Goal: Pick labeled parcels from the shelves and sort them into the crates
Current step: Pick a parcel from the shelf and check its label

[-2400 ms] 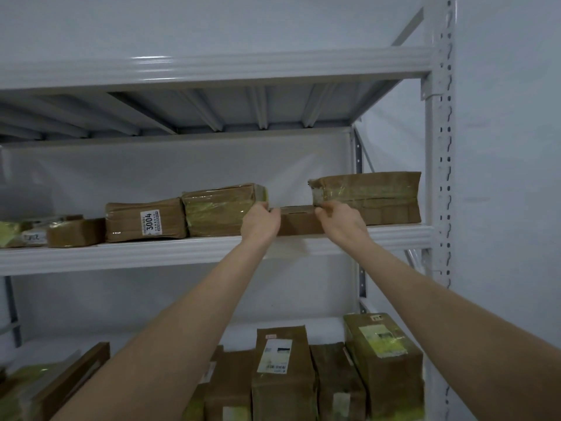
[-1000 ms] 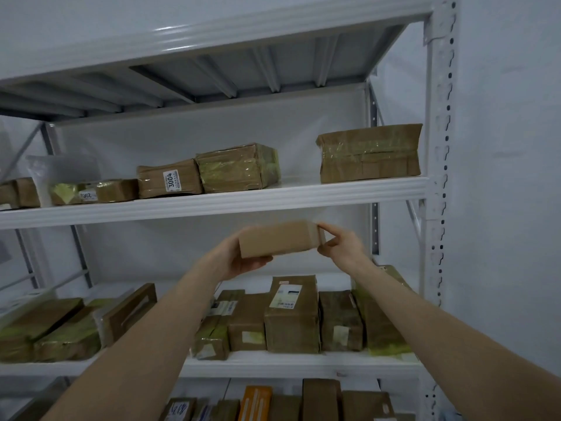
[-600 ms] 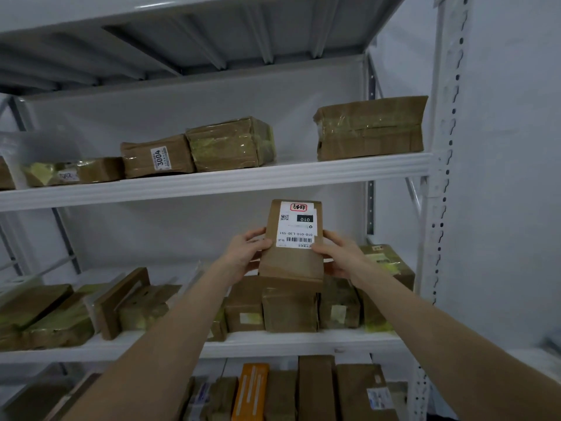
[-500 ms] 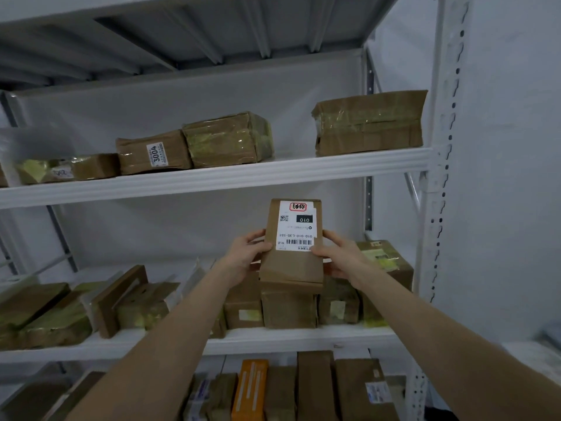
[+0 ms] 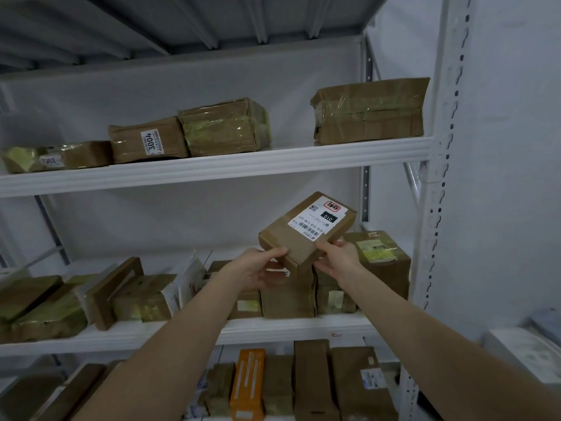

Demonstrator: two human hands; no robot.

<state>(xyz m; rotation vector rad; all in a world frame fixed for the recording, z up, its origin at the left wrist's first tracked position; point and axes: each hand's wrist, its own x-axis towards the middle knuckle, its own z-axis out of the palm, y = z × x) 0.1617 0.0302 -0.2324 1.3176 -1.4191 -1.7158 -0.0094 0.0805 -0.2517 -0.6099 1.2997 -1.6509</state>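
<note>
The rack (image 5: pixel 437 177) is crowded, so the box (image 5: pixel 291 241) is best held where it is, in the air before the middle shelf (image 5: pixel 273 328), clear of the other parcels (image 5: pixel 224 127). The left hand (image 5: pixel 252 268) curls round its lower corner, the right hand (image 5: pixel 340 258) pinches the opposite edge. Keep both grips off the label (image 5: pixel 318 218) (it reads 010), then carry to the matching crate; none shows.

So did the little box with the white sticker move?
Yes. The box came down off the upper shelf; it is now below that shelf's front edge, tilted, gripped by the left hand and right hand.
</note>
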